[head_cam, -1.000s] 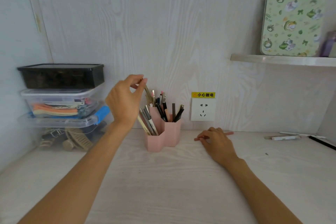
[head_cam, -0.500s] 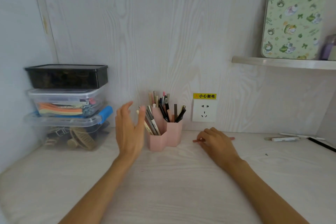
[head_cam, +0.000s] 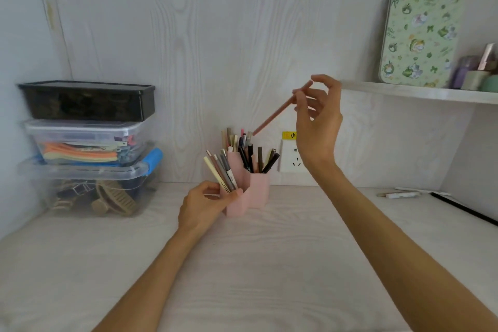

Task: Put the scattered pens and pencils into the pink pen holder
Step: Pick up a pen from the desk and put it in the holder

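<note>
The pink pen holder [head_cam: 257, 191] stands on the desk by the back wall, with several pens and pencils upright in its compartments. My left hand [head_cam: 203, 205] grips its left side. My right hand [head_cam: 318, 121] is raised above and right of the holder, pinching a reddish-brown pencil [head_cam: 277, 112] that slants down-left, its tip just above the pens in the holder. A white pen [head_cam: 398, 195] and another thin one lie on the desk at the far right.
Stacked plastic boxes [head_cam: 86, 148] stand at the left against the wall. A wall socket [head_cam: 291, 159] sits right behind the holder. A shelf [head_cam: 420, 93] at upper right carries a green patterned tin [head_cam: 420, 32] and small bottles. A black strip [head_cam: 463, 209] lies far right.
My right hand lifted the reddish pencil off the desk and brought it above the holder. My left hand came down from the pens' tops and took hold of the holder's left side.
</note>
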The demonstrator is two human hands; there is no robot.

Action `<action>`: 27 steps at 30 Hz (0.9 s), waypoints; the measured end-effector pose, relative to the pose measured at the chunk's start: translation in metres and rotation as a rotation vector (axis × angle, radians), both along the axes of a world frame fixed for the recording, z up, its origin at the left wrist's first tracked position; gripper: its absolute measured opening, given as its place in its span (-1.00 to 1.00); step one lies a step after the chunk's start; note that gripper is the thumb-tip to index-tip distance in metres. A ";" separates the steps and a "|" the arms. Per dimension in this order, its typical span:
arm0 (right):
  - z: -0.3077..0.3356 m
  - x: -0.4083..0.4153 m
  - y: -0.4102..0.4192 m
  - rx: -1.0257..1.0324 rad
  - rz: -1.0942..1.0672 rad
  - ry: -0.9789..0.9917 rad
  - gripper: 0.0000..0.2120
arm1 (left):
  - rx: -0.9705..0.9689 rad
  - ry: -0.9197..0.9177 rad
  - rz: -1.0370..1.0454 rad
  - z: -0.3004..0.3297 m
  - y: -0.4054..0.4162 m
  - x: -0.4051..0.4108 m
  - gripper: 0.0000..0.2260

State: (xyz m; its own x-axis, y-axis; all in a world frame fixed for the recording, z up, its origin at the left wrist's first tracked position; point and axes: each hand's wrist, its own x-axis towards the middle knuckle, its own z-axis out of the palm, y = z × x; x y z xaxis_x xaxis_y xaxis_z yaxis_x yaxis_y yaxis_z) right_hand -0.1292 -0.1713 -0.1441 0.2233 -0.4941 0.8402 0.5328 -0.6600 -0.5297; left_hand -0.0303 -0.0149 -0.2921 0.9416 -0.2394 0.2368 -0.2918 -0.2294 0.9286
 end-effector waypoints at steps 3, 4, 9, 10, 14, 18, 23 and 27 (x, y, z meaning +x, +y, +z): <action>0.011 0.017 0.013 0.004 -0.017 0.033 -0.76 | -0.003 -0.012 -0.006 -0.002 0.001 -0.003 -0.50; 0.010 0.021 0.015 -0.010 -0.031 0.052 -0.77 | -0.006 -0.010 -0.004 -0.002 0.002 -0.004 -0.50; -0.011 0.041 0.015 -0.142 -0.070 0.324 -0.85 | -0.015 0.010 -0.059 -0.002 0.002 -0.004 -0.57; -0.017 0.043 0.013 -0.186 -0.093 0.403 -0.88 | -0.011 0.005 -0.074 -0.002 0.002 -0.005 -0.59; -0.043 0.044 -0.002 -0.459 -0.275 0.649 -0.77 | 0.030 -0.026 -0.115 -0.002 0.001 -0.007 -0.72; -0.039 0.035 -0.008 -0.447 -0.224 0.666 -0.66 | 0.047 -0.027 -0.140 0.002 0.000 -0.008 -0.84; -0.035 0.015 -0.028 -0.505 -0.283 0.670 -0.61 | 0.086 -0.035 -0.235 0.006 -0.020 -0.020 -0.79; -0.046 -0.004 -0.064 -0.440 -0.381 0.714 -0.64 | 0.129 -0.055 -0.272 0.008 -0.058 -0.037 -0.78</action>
